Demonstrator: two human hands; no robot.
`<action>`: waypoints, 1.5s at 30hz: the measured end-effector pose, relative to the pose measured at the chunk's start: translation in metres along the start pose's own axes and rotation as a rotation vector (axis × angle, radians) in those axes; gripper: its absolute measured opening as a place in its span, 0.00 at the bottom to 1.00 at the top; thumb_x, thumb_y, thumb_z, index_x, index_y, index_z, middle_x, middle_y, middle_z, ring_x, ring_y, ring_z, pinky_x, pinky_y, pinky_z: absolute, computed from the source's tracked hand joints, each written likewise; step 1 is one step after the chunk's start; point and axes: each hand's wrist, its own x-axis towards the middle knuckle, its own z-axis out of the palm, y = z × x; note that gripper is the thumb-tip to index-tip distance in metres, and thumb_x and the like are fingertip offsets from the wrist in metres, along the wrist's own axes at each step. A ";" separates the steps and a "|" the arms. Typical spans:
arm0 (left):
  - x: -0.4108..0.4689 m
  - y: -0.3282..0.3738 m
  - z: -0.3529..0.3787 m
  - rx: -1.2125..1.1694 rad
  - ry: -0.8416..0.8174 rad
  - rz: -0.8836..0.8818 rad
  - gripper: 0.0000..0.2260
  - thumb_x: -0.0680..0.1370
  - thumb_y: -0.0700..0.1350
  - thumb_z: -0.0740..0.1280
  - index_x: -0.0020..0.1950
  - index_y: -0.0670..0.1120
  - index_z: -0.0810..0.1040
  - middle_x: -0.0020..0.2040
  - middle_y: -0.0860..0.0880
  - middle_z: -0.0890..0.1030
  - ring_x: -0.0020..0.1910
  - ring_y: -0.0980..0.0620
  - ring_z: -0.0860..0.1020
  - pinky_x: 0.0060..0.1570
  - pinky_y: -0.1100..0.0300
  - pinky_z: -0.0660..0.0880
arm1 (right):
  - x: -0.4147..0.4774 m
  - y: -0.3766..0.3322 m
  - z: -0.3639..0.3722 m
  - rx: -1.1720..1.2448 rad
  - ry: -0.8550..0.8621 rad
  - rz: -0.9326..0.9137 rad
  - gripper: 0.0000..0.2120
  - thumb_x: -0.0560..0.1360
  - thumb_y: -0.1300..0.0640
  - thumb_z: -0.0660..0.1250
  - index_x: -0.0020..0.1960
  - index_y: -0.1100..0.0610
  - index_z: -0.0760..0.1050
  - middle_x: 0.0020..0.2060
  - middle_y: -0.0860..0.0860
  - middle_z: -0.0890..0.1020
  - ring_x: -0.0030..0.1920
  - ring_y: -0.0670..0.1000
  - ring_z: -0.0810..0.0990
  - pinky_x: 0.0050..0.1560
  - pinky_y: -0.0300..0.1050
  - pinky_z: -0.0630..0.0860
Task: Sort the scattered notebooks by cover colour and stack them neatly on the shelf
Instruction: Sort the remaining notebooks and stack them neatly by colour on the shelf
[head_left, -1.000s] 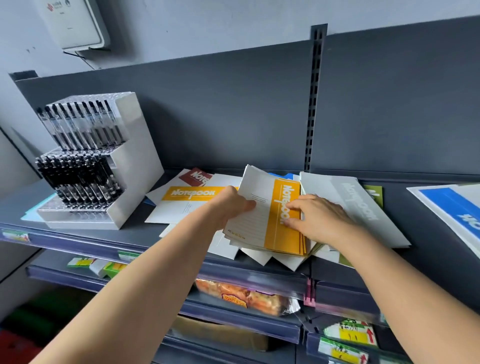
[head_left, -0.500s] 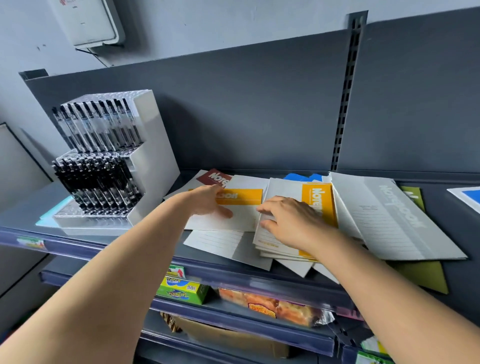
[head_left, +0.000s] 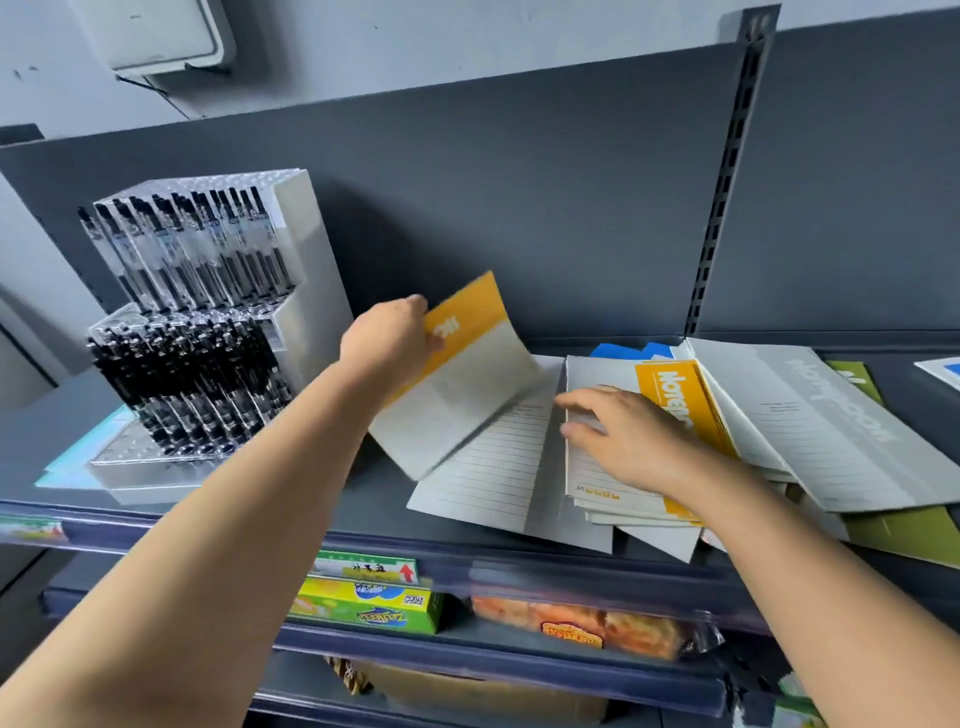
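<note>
My left hand (head_left: 387, 345) grips the top edge of a yellow-banded notebook (head_left: 457, 384) and holds it tilted up off the shelf (head_left: 322, 499). Beneath it lies a white lined sheet or back cover (head_left: 498, 473). My right hand (head_left: 623, 436) rests flat on a small pile of yellow-banded notebooks (head_left: 680, 400) in the middle of the shelf. To the right a grey notebook (head_left: 831, 426) leans over a green one (head_left: 904, 530). Blue covers (head_left: 628, 351) peek out behind the pile.
A white display rack of black pens (head_left: 208, 322) stands at the left of the shelf, on a light blue sheet (head_left: 78, 457). Another blue-and-white notebook (head_left: 943, 369) shows at the far right edge. Lower shelves hold snack boxes (head_left: 369, 603) and packets (head_left: 597, 623).
My left hand has picked up the yellow-banded notebook that lay flat at the left and lifted it on edge. My right hand stays on the yellow pile.
</note>
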 end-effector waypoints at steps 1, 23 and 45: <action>0.000 0.002 -0.007 -0.122 -0.004 -0.028 0.11 0.78 0.50 0.65 0.47 0.43 0.70 0.43 0.44 0.76 0.39 0.44 0.72 0.35 0.56 0.68 | 0.001 0.001 -0.003 0.071 0.014 0.025 0.19 0.81 0.54 0.59 0.71 0.52 0.68 0.68 0.49 0.74 0.65 0.49 0.73 0.63 0.43 0.69; -0.032 0.150 0.006 -0.168 0.027 0.357 0.20 0.66 0.59 0.76 0.55 0.56 0.80 0.56 0.56 0.79 0.58 0.51 0.71 0.62 0.50 0.67 | -0.031 0.063 -0.069 -0.146 0.159 0.274 0.13 0.79 0.48 0.60 0.61 0.50 0.75 0.59 0.52 0.78 0.57 0.57 0.76 0.49 0.46 0.71; -0.065 0.136 0.034 -0.748 -0.527 -0.430 0.20 0.75 0.51 0.72 0.59 0.38 0.75 0.51 0.43 0.82 0.49 0.46 0.82 0.44 0.54 0.80 | -0.054 0.071 -0.062 -0.388 -0.034 0.159 0.25 0.74 0.34 0.61 0.64 0.47 0.74 0.58 0.51 0.73 0.59 0.54 0.73 0.53 0.48 0.72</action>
